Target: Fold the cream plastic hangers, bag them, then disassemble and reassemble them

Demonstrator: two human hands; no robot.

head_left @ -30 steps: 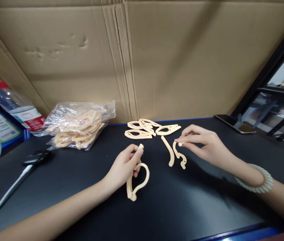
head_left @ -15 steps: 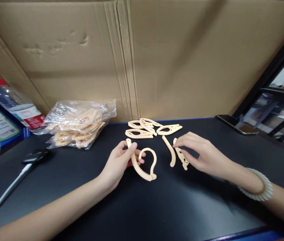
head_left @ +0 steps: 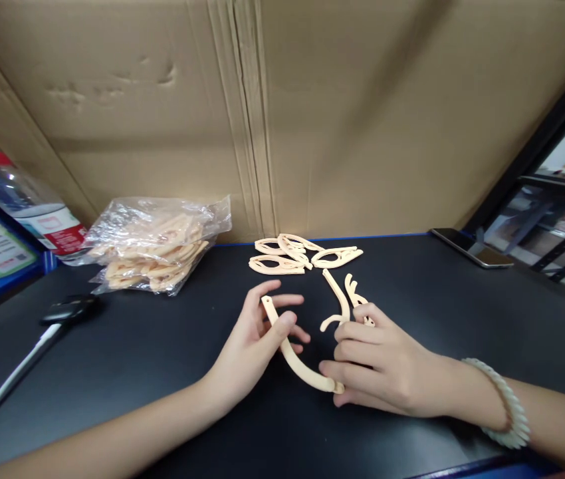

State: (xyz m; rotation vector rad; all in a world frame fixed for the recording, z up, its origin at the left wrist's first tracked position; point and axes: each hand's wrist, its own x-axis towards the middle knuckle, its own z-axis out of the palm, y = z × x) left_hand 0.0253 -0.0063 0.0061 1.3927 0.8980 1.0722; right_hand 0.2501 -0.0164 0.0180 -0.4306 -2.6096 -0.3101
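A cream plastic hanger arm [head_left: 298, 364] is in both of my hands, low over the black table. My left hand [head_left: 262, 329] pinches its upper part between thumb and fingers, the other fingers spread. At its lower right end, the fingers of my right hand [head_left: 379, 366] close around the joint with the hanger's hook [head_left: 331, 323]; most of the hook is hidden by that hand. Beyond the right hand lie a loose curved hanger arm [head_left: 335, 291] and another small hanger piece [head_left: 353, 291], partly covered by the fingers.
Several folded cream hangers [head_left: 277, 266] lie at the back of the table. Clear bags of hangers [head_left: 157, 249] are at the left, beside a red-capped bottle [head_left: 38, 213] and a black device with a white cable [head_left: 70, 309]. A phone [head_left: 472, 248] rests at the back right.
My right hand has left the loose pieces, come nearer and gripped the hook end of the held hanger arm. My left hand has moved slightly right and lower with the arm.
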